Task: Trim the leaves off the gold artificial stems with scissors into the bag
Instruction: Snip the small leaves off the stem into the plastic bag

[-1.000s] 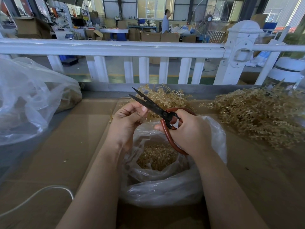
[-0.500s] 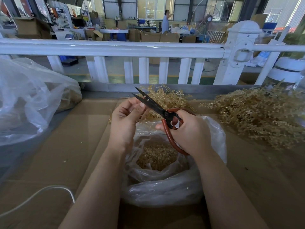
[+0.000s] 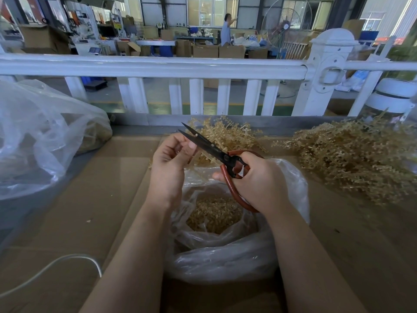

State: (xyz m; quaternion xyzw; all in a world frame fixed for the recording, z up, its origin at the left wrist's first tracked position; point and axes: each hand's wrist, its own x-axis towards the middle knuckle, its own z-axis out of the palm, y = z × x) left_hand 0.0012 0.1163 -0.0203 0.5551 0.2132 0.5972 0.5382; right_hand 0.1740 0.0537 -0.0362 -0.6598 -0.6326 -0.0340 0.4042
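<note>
Wide brown cardboard worktop (image 3: 94, 199) fills the foreground, backed by a white railing (image 3: 158, 66) across the far edge. On the left sits a big clear plastic sack (image 3: 38, 141), slumped and crumpled. Over on the right, a broad heap of gold stems (image 3: 352, 159) sprawls across the cardboard, and a smaller gold clump (image 3: 228, 136) lies at the far middle, just behind the hands.

Dead centre, near edge: the open clear bag (image 3: 225, 256), mouth up, with a bed of gold leaf trimmings (image 3: 214, 214) inside it. Both forearms reach over that bag.

Right hand (image 3: 259, 184) is curled round the red-handled scissors (image 3: 216, 152), fingers through the loop, blades dark and parted a little (a narrow V, tips pointing away and to the left). Left hand (image 3: 171, 157) is up beside the blades, fingers bent in, thumb tip touching the lower blade's edge; it seems to pinch a thin gold sprig (image 3: 199, 159) that pokes out beneath the blades, above the bag's far rim, though the grip itself is hidden.

A white cable (image 3: 56, 265) loops across the near left corner.
</note>
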